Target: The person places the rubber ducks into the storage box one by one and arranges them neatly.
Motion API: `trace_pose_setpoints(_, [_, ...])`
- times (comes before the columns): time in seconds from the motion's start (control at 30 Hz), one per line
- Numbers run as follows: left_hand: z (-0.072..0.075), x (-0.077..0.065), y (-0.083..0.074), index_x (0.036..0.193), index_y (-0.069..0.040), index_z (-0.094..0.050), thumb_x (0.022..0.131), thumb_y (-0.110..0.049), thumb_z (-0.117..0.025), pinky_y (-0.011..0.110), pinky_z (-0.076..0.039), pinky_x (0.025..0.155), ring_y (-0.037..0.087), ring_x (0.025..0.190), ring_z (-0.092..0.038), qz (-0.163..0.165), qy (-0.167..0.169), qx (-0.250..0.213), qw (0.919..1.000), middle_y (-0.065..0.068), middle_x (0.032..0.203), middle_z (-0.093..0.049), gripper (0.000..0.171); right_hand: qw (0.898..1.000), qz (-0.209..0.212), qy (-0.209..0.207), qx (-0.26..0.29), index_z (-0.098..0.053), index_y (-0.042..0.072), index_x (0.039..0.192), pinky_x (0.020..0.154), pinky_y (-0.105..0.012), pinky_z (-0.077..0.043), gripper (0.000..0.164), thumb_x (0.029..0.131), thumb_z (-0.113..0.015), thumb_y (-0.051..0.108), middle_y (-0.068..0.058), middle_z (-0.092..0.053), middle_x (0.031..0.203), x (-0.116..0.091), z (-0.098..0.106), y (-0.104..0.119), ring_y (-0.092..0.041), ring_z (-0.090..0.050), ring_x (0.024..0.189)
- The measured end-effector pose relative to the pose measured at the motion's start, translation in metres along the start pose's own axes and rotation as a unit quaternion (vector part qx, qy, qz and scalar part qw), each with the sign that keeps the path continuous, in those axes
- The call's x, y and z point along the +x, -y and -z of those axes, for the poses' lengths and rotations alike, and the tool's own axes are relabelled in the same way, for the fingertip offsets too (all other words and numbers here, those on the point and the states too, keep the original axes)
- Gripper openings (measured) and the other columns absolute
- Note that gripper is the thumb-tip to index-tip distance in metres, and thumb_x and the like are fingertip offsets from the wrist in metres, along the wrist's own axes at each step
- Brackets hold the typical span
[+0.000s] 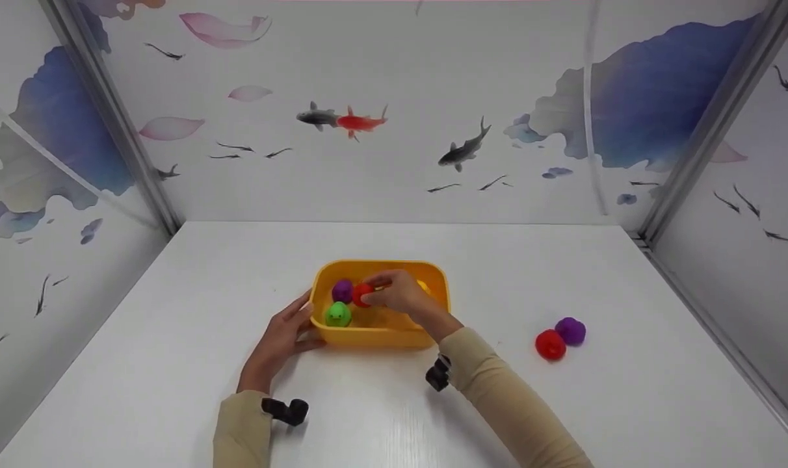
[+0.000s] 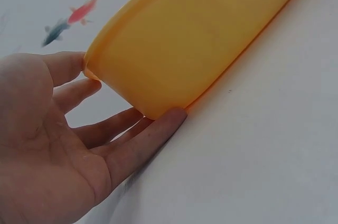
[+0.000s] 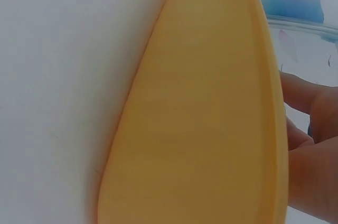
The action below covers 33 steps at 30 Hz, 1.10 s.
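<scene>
A yellow plastic tub (image 1: 374, 337) stands on the white table. My right hand (image 1: 400, 292) reaches down into it and pinches a small round red toy (image 1: 360, 296) between thumb and fingers; in the right wrist view the tub wall hides that toy. Beside the red toy lie a purple toy (image 1: 342, 291) and a green toy (image 1: 338, 314) with a little face. Part of a yellow toy (image 1: 422, 286) shows behind the right hand. Against the tub's left end rests my left hand (image 1: 283, 335), its fingers spread and fairly straight, touching rim and wall.
To the right of the tub, a red round toy (image 1: 551, 344) and a purple round toy (image 1: 571, 331) sit side by side on the table (image 1: 192, 292). White panels (image 1: 381, 175) painted with fish and petals close off the back and both sides.
</scene>
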<state>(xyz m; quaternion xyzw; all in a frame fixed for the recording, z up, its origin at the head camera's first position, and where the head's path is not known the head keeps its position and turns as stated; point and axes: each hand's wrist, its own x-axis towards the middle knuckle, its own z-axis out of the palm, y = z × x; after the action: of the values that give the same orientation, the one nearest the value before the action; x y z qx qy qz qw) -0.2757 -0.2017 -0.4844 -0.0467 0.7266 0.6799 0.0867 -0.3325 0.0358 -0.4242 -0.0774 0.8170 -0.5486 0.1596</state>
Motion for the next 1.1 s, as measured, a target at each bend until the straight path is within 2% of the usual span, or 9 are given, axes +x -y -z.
trace_pose_setpoints(0.17, [-0.001,0.002,-0.002,0.155,-0.034,-0.036,0.107,-0.037,-0.044,0.039,-0.059,0.096,0.028,0.129,-0.060,0.008,-0.005,-0.005,0.9999,0.009,0.155,-0.049,0.049,0.999,0.007,-0.001,-0.032,-0.075,0.011,0.113,0.094,-0.031,-0.059,0.025,0.088,-0.076,0.013,-0.008,-0.071,0.117,0.000,-0.003,-0.004,-0.023,-0.064,0.103])
trace_pose_setpoints(0.47, [-0.002,0.001,-0.001,0.155,-0.034,-0.037,0.106,-0.039,-0.045,0.038,-0.059,0.096,0.027,0.126,-0.061,0.005,-0.005,0.000,1.0000,0.009,0.154,-0.049,0.050,0.996,-0.010,0.001,-0.088,-0.077,0.014,0.110,0.096,-0.034,-0.058,0.023,0.087,-0.078,0.014,-0.004,-0.071,0.113,-0.003,-0.007,-0.007,-0.022,-0.061,0.103])
trace_pose_setpoints(0.7, [-0.003,0.001,-0.003,0.155,-0.034,-0.037,0.106,-0.038,-0.045,0.038,-0.059,0.095,0.026,0.123,-0.063,0.004,-0.007,0.001,1.0000,0.010,0.153,-0.050,0.050,0.996,-0.011,0.015,-0.090,-0.077,0.013,0.112,0.081,-0.028,-0.057,0.025,0.087,-0.077,0.012,-0.005,-0.071,0.112,-0.001,-0.009,-0.012,-0.020,-0.058,0.094])
trace_pose_setpoints(0.83, [-0.002,0.001,-0.004,0.155,-0.034,-0.036,0.107,-0.038,-0.044,0.038,-0.059,0.095,0.026,0.123,-0.063,0.005,-0.008,0.000,1.0000,0.010,0.153,-0.050,0.050,0.995,-0.004,0.017,-0.093,-0.077,0.013,0.112,0.077,-0.027,-0.056,0.025,0.087,-0.077,0.011,-0.005,-0.071,0.110,0.000,-0.009,-0.013,-0.019,-0.058,0.089])
trace_pose_setpoints(0.93, [-0.002,0.001,-0.003,0.156,-0.034,-0.036,0.107,-0.039,-0.044,0.038,-0.059,0.095,0.025,0.122,-0.063,0.005,-0.009,0.003,0.9999,0.010,0.153,-0.051,0.050,0.995,0.001,0.016,-0.098,-0.077,0.012,0.112,0.078,-0.028,-0.056,0.026,0.087,-0.077,0.011,-0.005,-0.072,0.110,0.000,-0.010,-0.013,-0.019,-0.058,0.089])
trace_pose_setpoints(1.1, [-0.002,-0.002,-0.003,0.156,-0.031,-0.036,0.106,-0.038,-0.045,0.040,-0.059,0.095,0.029,0.125,-0.062,-0.001,-0.006,-0.002,1.0000,0.012,0.154,-0.049,0.051,0.994,0.016,0.017,-0.104,-0.077,0.008,0.113,0.088,-0.033,-0.060,0.026,0.087,-0.077,0.012,-0.008,-0.074,0.112,0.000,-0.005,-0.013,-0.020,-0.062,0.096])
